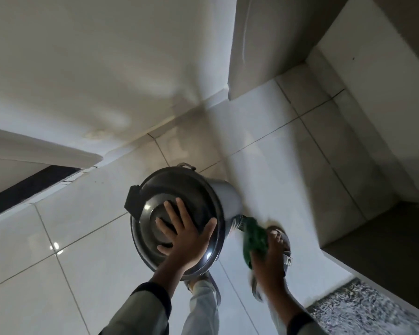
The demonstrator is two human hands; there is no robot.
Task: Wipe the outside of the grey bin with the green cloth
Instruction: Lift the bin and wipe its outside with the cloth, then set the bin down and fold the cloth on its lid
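White floor tiles (102, 238) carry grey bin (225, 197), lid (169, 213) shut.

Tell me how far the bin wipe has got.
Done: nothing can be confirmed; the bin's grey side shows no clear wiped patch. In hand: the left hand lies flat on the lid, steadying it, while the right hand presses the green cloth, blurred, low against the bin's right side near the floor. Left: the sides facing away from the camera are hidden, so likely most of the outside.
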